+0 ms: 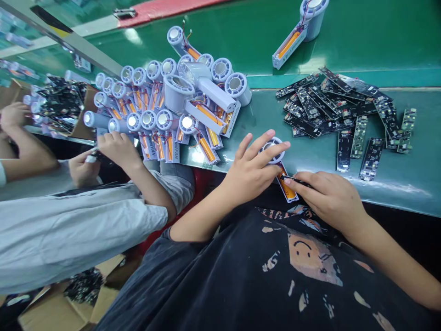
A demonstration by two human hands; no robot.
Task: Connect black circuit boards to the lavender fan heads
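A pale lavender handheld fan body [288, 192] with an orange battery in its open handle lies at the bench's front edge, round head away from me. My left hand [253, 168] holds it by the neck, thumb and index finger around it and the other fingers stretched past the head. My right hand [327, 197] pinches a thin black circuit board [299, 182], seen nearly edge-on, its tip touching the open handle by the battery. The right fingertips partly cover the board. To the right lies a heap of similar circuit boards [330, 103].
Several fan bodies [181, 92] with wires and batteries crowd the bench to the left. Another fan body [291, 46] lies on the green belt [379, 37] behind. A co-worker's hands [117, 149] work at far left, near cardboard boxes [84, 108] of boards.
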